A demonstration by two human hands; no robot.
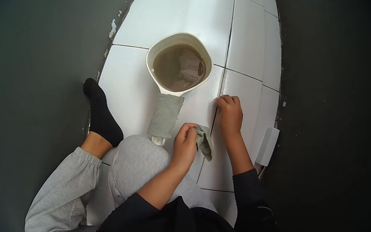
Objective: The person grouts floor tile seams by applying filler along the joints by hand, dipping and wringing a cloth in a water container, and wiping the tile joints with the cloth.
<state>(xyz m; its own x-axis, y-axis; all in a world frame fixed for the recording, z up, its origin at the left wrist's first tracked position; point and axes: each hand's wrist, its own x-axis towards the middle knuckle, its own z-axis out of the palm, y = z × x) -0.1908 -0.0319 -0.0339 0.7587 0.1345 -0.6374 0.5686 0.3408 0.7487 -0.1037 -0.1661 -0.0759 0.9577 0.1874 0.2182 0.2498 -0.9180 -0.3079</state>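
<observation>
My left hand [185, 145] is closed around a crumpled grey-green piece [204, 143], cloth or paper, which hangs out on its right side. On the tiles by the grout line, my right hand [229, 115] has its fingers curled down and pressed together; whatever lies under the fingertips is hidden. In front of me stands a white dipper [154, 74] with murky brownish water [179, 67] in it. Its handle points toward me. A rough grey-green sheet [165, 116] covers most of that handle, and the white handle end [158, 141] shows below it, close to my knee.
White glossy floor tiles [176, 14] with dark grout lines run away from me between two dark grey walls [34, 69]. A white block-shaped object [267, 146] is at the right wall. My black-socked foot [104, 116] rests by the left wall.
</observation>
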